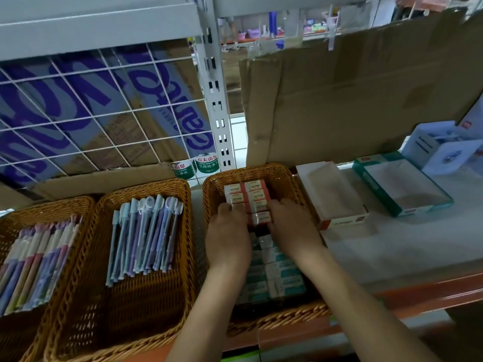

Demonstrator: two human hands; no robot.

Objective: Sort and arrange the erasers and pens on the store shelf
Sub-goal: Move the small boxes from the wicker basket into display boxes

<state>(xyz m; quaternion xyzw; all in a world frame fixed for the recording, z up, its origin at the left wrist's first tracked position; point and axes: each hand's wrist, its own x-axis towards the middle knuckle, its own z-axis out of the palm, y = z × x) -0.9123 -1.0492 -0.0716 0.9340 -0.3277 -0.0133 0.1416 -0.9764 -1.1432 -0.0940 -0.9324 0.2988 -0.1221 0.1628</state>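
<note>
The shelf (392, 246) ran under both hands and stretched away to the right. A cardboard sheet (352, 100) stood beyond the hands, with a wire grid (91, 113) beyond and to the left.

Three wicker baskets sat in a row. Both hands were inside the eraser basket (211, 194). Just left of the left hand was the middle basket (136, 309), and farther left the end basket (15, 220), partly cut off by the frame edge. Each of those two held a bundle of pens, the middle pens (146, 236) and the end pens (34, 262), lying side by side with caps pointing away.

Just right of the right hand lay an empty red box (334, 194), and farther right an empty green box (402, 189), both open at the top.

Green erasers (277, 278) filled the near part of the eraser basket, under the wrists and forearms. Red erasers (247, 197) were packed in two columns at the far end, between and just beyond the fingers.

The left hand (227, 236) touched the left side of the nearest red erasers and the right hand (292, 231) the right side. Both showed their backs, fingers bent downward with the tips hidden, so I could not tell whether they gripped the erasers or only pressed on them.
</note>
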